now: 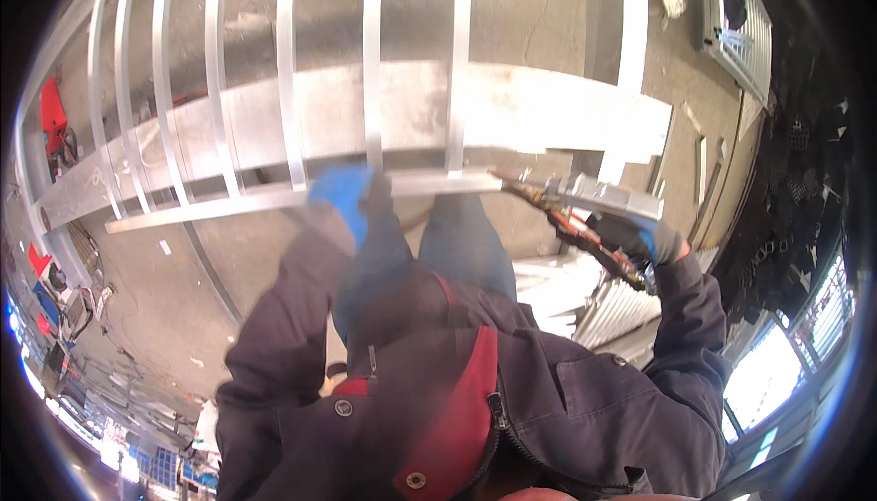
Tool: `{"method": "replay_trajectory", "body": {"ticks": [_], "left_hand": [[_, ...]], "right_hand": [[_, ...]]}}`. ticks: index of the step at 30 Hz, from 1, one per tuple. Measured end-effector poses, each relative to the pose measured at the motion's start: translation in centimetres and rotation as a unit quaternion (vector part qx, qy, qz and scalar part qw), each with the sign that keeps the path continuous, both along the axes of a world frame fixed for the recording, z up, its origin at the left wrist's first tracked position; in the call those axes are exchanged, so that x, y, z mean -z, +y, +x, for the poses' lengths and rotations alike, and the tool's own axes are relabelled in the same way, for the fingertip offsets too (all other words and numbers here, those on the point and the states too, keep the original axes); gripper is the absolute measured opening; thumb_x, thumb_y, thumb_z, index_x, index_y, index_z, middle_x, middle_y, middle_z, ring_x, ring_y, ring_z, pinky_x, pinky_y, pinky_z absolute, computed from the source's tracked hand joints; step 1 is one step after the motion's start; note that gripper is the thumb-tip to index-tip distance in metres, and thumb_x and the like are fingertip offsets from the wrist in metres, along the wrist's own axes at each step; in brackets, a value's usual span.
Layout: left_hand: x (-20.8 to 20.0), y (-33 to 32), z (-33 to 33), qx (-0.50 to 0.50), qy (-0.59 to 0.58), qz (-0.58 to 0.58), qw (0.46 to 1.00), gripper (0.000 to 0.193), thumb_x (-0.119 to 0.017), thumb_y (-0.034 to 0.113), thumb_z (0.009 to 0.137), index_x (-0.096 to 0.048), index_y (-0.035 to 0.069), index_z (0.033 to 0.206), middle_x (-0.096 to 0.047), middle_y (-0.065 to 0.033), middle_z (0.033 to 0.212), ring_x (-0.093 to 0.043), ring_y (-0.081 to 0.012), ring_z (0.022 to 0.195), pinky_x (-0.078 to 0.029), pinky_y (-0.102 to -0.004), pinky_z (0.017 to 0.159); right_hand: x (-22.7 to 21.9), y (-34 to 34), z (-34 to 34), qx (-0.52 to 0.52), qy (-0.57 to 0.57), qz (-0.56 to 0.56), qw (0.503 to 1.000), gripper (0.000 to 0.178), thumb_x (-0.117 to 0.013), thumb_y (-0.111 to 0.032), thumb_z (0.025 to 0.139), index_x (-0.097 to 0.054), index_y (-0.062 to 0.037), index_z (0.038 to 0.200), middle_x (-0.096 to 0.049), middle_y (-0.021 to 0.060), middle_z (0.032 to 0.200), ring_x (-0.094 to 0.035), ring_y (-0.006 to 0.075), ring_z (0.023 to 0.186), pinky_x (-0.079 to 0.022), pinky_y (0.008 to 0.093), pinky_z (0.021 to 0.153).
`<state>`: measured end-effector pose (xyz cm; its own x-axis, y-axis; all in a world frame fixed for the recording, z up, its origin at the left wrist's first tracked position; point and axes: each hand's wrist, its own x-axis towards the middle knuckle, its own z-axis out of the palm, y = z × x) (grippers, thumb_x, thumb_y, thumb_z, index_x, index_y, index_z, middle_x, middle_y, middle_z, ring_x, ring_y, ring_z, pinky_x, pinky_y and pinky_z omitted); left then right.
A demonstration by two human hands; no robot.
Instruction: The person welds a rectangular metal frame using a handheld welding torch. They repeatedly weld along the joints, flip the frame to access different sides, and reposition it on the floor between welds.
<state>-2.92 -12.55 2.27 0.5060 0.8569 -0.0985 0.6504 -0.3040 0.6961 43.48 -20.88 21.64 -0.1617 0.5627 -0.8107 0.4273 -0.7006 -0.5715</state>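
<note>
My left hand [343,194], in a blue and dark glove, lies over the near rail [260,203] of a barred silvery metal frame. Its outline is smeared, but the fingers look wrapped round the rail. On the right, my gloved right hand [639,238] is closed round a long tool [585,236] with dark, red and brownish parts; its exact kind is unclear. The tool's narrow brownish tip reaches left to the end of the near rail. Just above the tool sits a grey metal piece [607,196], partly overlapping it.
Below the frame's bars runs a wide pale beam [548,108]. Ribbed metal pieces [607,305] lie beside my legs. Another slatted metal frame [744,49] is at the upper right. Red equipment [53,122] and scattered scraps are on the left floor.
</note>
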Motion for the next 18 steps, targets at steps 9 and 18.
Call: {"method": "replay_trajectory", "body": {"ticks": [9, 18], "left_hand": [[4.9, -13.1, 3.7, -0.126, -0.175, -0.316, 0.924, 0.043, -0.061, 0.04, 0.102, -0.068, 0.008, 0.13, -0.072, -0.0137, 0.123, -0.067, -0.0267, 0.114, -0.053, -0.0399, 0.096], [9.5, -12.3, 7.1, -0.535, -0.379, -0.475, 0.587, 0.066, -0.045, 0.065, 0.104, -0.062, 0.009, 0.135, -0.075, -0.0112, 0.104, -0.071, -0.0224, 0.084, -0.056, -0.0328, 0.073]], "right_hand": [[3.8, 3.5, 3.5, -0.047, 0.061, -0.126, 0.989, 0.027, -0.072, -0.025, 0.097, -0.07, -0.0056, 0.116, -0.061, -0.0006, 0.078, -0.052, 0.0081, 0.065, -0.045, 0.0284, 0.055], [4.4, 6.3, 5.3, -0.091, 0.127, -0.084, 0.984, 0.027, -0.07, -0.021, 0.1, -0.069, -0.0023, 0.121, -0.067, 0.0033, 0.092, -0.061, 0.0103, 0.077, -0.051, 0.0271, 0.065]]}}
